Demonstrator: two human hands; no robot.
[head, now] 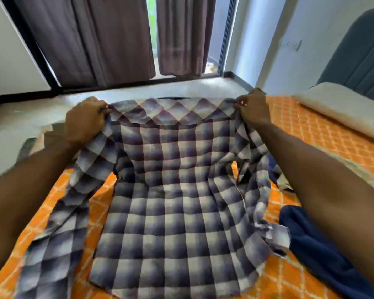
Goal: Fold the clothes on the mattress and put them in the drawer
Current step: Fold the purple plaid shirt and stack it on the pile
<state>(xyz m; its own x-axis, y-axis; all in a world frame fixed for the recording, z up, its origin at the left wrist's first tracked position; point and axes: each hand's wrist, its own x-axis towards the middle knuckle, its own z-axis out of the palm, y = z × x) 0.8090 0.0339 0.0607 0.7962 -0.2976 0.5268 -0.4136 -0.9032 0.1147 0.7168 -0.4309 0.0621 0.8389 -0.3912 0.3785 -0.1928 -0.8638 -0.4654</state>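
Mattress (289,130) w/ orange sheet: plaid shirt (171,190) centre, navy garment (315,244) right, pillow (341,113) far right.

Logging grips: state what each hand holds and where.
Both hold the plaid shirt at its shoulders: left hand grips the left shoulder, right hand the right.

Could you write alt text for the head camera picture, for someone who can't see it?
Two hands, left hand and right hand, each grip a shoulder of a plaid shirt, spread over an orange quilted mattress cover. A navy garment lies to the right; curtains hang behind.
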